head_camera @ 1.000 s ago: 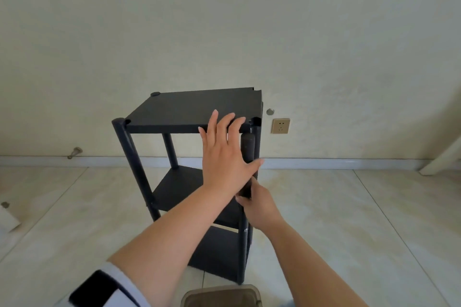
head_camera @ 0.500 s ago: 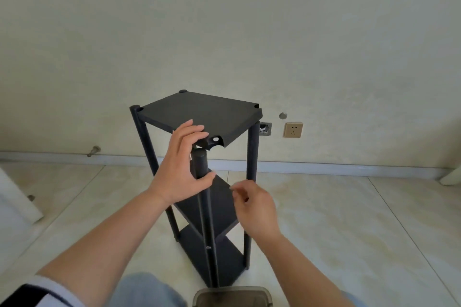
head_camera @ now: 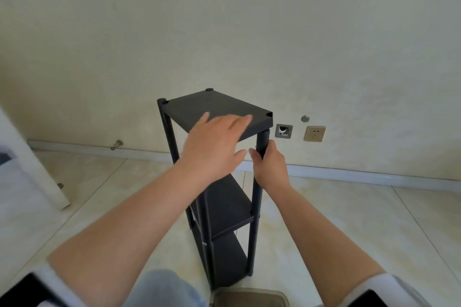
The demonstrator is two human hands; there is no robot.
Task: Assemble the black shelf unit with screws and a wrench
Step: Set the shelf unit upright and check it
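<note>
Across the whole upper part of the frame runs a pale cream wall [head_camera: 224, 32], and below it a floor of light marbled tiles [head_camera: 349, 219] fills the lower part, with a white skirting board [head_camera: 361, 174] along the join. At the centre stands the black shelf unit [head_camera: 219, 109], upright on the tiles, with a flat top board, two lower boards and round black posts at its corners; the post [head_camera: 257, 207] at the centre right runs from under the top board down to the floor. At the left edge a white panel [head_camera: 30, 157] leans in. The left hand [head_camera: 212, 147] lies at the centre over the near edge of the top board, its fingers straight and spread wide, gripping nothing; it is blurred, so whether the fingertips touch the board I cannot tell. The right hand [head_camera: 270, 167], just right of centre, has its fingers and thumb curled round the upper part of that post, just under the top board. At the bottom centre part of a brownish translucent container [head_camera: 249, 298] shows at the frame edge. On the wall at centre right sit a beige socket [head_camera: 314, 133], a small metal-framed opening [head_camera: 283, 131] and a small round silver cap [head_camera: 304, 118]. Low at the left, a metal door stop [head_camera: 117, 144] stands by the skirting.
</note>
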